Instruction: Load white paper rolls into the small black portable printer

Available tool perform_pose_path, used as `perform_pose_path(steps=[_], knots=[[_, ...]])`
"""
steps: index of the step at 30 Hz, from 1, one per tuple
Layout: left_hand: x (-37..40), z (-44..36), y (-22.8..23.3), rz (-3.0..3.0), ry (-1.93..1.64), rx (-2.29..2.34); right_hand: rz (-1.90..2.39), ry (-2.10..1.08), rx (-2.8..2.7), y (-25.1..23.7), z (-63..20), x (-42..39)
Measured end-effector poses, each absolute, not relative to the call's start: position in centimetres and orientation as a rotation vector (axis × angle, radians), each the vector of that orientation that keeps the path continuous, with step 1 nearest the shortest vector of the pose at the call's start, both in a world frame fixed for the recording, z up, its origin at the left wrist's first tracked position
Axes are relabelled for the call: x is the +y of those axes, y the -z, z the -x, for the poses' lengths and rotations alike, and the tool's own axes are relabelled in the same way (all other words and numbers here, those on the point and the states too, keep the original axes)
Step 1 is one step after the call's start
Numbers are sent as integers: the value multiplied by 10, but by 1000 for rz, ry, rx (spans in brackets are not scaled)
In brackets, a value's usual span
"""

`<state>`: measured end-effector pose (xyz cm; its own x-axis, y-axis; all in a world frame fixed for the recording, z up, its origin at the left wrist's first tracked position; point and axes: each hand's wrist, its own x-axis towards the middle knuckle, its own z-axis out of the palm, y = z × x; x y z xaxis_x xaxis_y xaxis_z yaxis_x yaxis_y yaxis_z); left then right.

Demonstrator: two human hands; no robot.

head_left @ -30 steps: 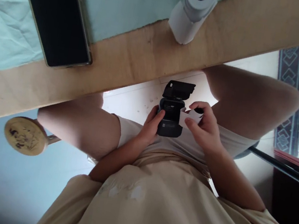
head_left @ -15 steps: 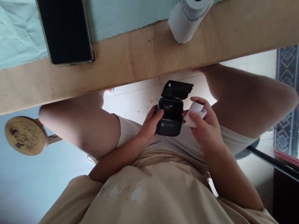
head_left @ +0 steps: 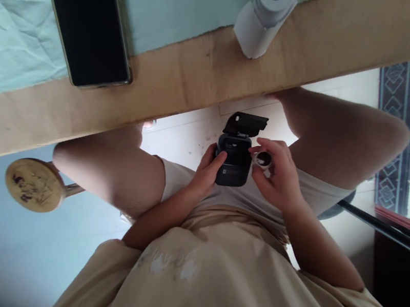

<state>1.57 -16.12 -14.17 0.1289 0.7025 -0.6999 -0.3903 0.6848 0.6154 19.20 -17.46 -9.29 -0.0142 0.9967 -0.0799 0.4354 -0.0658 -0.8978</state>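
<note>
My left hand point(head_left: 207, 172) grips the left side of a small black label printer point(head_left: 232, 174), thumb on its front edge. Its lid point(head_left: 246, 124) stands open, and the dark compartment faces up with no roll visible inside. Just right of the printer, my right hand point(head_left: 281, 173) pinches a small white paper roll point(head_left: 263, 158) in its fingertips. The roll's round end and dark core hole face the camera. Both hands are above my lap, below the table edge.
Above, a wooden table point(head_left: 169, 83) with a pale green cloth point(head_left: 166, 7) carries a black phone point(head_left: 89, 21) and a larger white paper roll standing upright point(head_left: 262, 25). A round wooden stool point(head_left: 34, 184) stands left. A metal bar point(head_left: 380, 225) is at right.
My right hand has turned the small paper roll, so its round end now faces up instead of its side. The printer stays in my left hand with its lid open.
</note>
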Motion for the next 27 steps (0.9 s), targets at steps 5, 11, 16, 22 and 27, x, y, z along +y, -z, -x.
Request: perform_pose_path(steps=[5, 11, 16, 22, 27], knots=[[-164, -13, 146, -382, -800, 1181, 1566, -687, -1883, 95, -190, -168], [-167, -11, 154, -446, -821, 1168, 1501, -564, -2091, 108, -188, -164], [-166, -12, 152, -416, -814, 1151, 1486, -536, -2082, 111, -188, -163], [-163, -11, 144, -380, -766, 1114, 1370, -659, -2071, 96, -188, -167], [-165, -8, 148, -411, -728, 1079, 1440, -700, -1827, 100, -194, -168]])
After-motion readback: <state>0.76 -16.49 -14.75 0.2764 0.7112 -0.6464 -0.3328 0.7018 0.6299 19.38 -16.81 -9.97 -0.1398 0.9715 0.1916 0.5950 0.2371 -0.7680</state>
